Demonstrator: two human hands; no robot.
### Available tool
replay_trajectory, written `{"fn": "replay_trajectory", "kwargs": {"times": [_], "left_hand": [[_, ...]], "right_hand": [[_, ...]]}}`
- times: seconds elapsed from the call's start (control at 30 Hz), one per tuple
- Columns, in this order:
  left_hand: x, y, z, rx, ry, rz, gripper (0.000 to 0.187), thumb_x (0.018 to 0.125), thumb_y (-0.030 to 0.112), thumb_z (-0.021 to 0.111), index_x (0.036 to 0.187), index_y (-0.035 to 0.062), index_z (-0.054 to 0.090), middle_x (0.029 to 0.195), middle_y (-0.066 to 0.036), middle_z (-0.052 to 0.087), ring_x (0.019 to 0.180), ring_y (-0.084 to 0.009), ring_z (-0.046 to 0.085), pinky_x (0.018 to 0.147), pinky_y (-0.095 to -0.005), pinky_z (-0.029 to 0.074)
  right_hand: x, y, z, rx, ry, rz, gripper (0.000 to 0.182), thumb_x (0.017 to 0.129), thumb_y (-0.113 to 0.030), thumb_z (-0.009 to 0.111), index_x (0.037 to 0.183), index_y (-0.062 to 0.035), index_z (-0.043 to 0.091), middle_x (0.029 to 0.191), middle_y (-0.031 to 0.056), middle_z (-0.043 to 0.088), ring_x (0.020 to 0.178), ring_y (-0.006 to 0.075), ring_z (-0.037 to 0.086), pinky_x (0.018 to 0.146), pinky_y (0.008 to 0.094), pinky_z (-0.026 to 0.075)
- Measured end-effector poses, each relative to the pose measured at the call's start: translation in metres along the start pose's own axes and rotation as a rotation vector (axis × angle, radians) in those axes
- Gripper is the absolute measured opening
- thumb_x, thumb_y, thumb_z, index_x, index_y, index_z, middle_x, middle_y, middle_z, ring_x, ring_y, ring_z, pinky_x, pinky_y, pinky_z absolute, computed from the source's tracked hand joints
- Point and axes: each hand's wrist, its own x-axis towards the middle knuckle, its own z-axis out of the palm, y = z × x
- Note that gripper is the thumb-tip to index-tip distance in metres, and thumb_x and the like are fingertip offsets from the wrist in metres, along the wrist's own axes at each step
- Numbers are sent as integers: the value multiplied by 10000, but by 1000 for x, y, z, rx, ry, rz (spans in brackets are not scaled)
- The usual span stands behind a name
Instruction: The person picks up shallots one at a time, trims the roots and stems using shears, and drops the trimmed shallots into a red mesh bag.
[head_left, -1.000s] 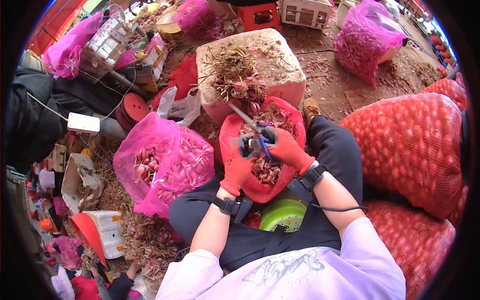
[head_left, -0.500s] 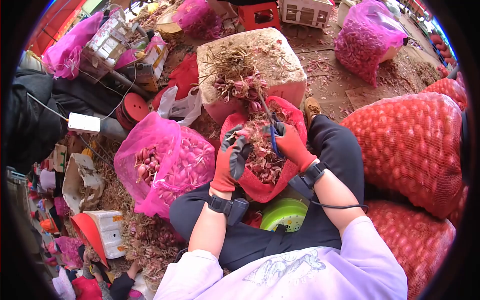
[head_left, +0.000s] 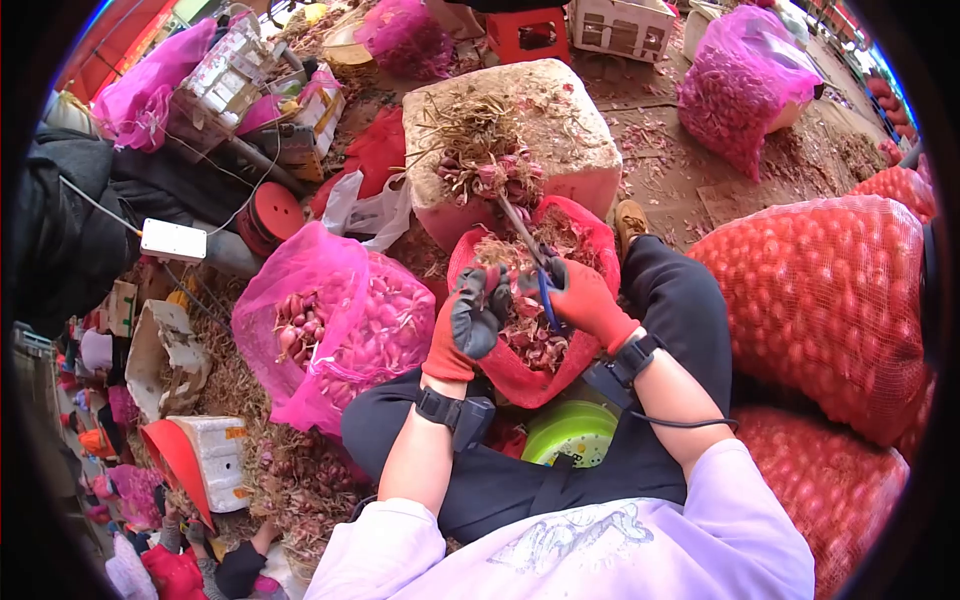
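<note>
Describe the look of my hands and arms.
Your left hand and right hand wear red-orange gloves with dark grey patches. Both have black wrist straps with boxy dark devices; a thin black cable crosses the right forearm. The sleeves are short, pale lilac.

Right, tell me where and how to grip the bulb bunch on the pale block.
Probably best around the dry stalks, just behind the bulbs, coming from above. The stalks lie uncovered on top of the pale block, while the bulbs crowd its near edge, where the scissors point.
</note>
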Motion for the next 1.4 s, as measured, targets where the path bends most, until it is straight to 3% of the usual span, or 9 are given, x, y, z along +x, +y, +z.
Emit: {"fn": "replay_trajectory", "kwargs": {"times": [0.03, 0.17, 0.4, 0.5, 0.7, 0.9, 0.97, 1.2, 1.4], "left_hand": [[1, 4, -1, -3, -37, 57, 164, 897, 128, 589, 1035, 40, 597, 1082, -119, 623, 959, -243, 613, 793, -302, 548], [3, 15, -6, 19, -83, 214, 127, 888, 84, 587, 1010, 51, 598, 1100, -125, 619, 977, -248, 609, 823, -322, 554], [0, 6, -2, 244, -160, 358, 195, 904, 137, 583, 1095, 118, 545, 1048, -37, 607, 967, -177, 604, 856, -325, 511], [0, 7, 0, 376, -169, 352, 236, 915, 144, 563, 1146, 118, 521, 1063, -30, 597, 968, -162, 598, 848, -319, 503], [-11, 7, 19, 554, -228, 284, 298, 915, 94, 538, 1208, 70, 491, 1081, -19, 568, 962, -138, 591, 848, -310, 501], [-1, 4, 3, 706, -209, 412, 342, 897, 69, 535, 1233, 58, 478, 1072, -12, 557, 936, -147, 597, 797, -309, 517], [-1, 6, 2, 580, -297, 395, 345, 899, 104, 554, 1233, 63, 479, 1081, -13, 560, 927, -149, 597, 770, -304, 521], [-12, 8, 20, 660, -147, 265, 329, 904, 240, 603, 1193, 119, 505, 1061, -9, 587, 895, -169, 599, 707, -267, 503], [-13, 8, 15, 466, -188, 170, 227, 909, 230, 599, 1099, 130, 526, 977, 25, 580, 868, -184, 602, 692, -270, 495]], "right_hand": [[-6, 5, 4, -334, 117, -87, 639, 735, -552, 658, 1028, 12, 586, 919, 207, 628, 858, 363, 608, 766, 426, 468], [-19, 8, 8, -210, -58, 44, 679, 697, -612, 653, 972, 4, 573, 928, 207, 620, 880, 343, 611, 775, 422, 465], [-28, -9, 3, -278, -119, -40, 567, 678, -561, 691, 904, -46, 613, 778, 159, 620, 732, 321, 611, 667, 390, 465], [-32, -1, 8, -387, 1, -250, 550, 699, -551, 682, 900, -44, 608, 793, 157, 622, 735, 323, 611, 675, 390, 467], [-29, -15, 2, -287, -99, -19, 566, 728, -547, 633, 938, -26, 573, 872, 183, 626, 840, 331, 623, 721, 412, 482], [-29, -3, 11, -541, -59, -3, 428, 773, -435, 608, 918, -33, 581, 830, 175, 637, 793, 332, 634, 708, 426, 493], [-26, -6, 11, -534, -48, 2, 417, 775, -423, 610, 915, -32, 580, 810, 170, 637, 778, 337, 632, 699, 428, 491], [-27, -6, 12, -437, 20, -80, 357, 793, -365, 607, 867, -16, 583, 748, 187, 630, 730, 353, 625, 657, 434, 478], [-23, 11, 21, 65, -209, 98, 325, 781, -345, 633, 784, -20, 634, 738, 193, 625, 703, 348, 616, 651, 413, 465]]}}
